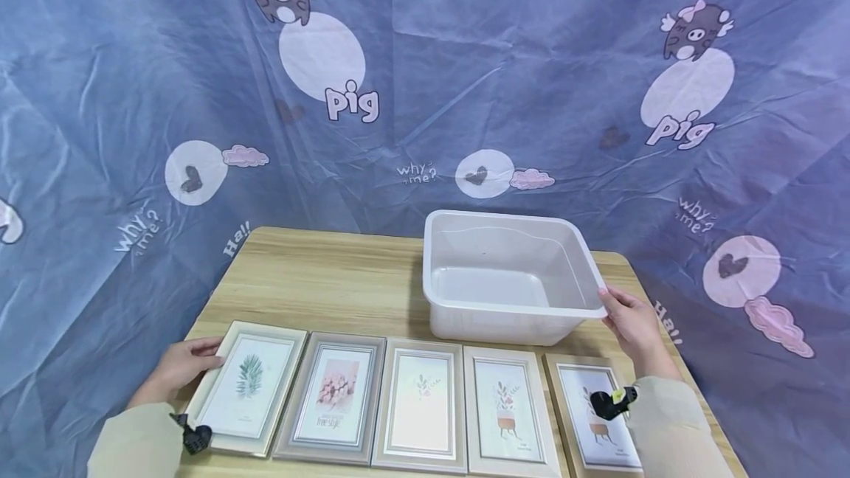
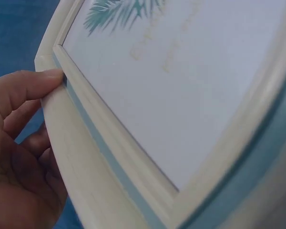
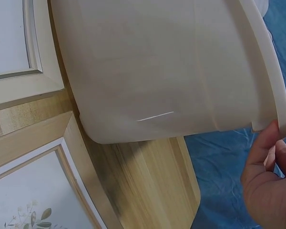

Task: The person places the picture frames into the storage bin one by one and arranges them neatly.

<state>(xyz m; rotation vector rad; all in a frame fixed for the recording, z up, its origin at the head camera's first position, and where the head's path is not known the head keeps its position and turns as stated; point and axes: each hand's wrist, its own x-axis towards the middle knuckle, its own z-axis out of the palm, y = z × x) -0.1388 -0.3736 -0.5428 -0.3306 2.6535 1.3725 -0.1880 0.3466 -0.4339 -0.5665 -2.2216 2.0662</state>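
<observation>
On the left of the table, my left hand [image 1: 179, 369] grips the edge of a cream picture frame [image 1: 242, 430] with a green fern print. The left wrist view shows the thumb on the frame's face and the other fingers behind its edge [image 2: 78, 138]. At the right, my right hand [image 1: 635, 324] pinches the front right corner of the rim of a white plastic bin [image 1: 514, 324]. In the right wrist view, thumb and fingers [image 3: 262, 148] close round that rim, and the bin's outer wall [image 3: 133, 71] fills the middle. The bin's inside shows no contents.
Beside the fern frame lie a taupe frame [image 1: 288, 441] with a pink flower print, two pale frames [image 1: 380, 408] [image 1: 473, 419] with plant prints, and a tan frame [image 1: 556, 397] partly under my right sleeve. Blue patterned cloth [image 1: 425, 80] hangs behind the wooden table [image 1: 332, 264].
</observation>
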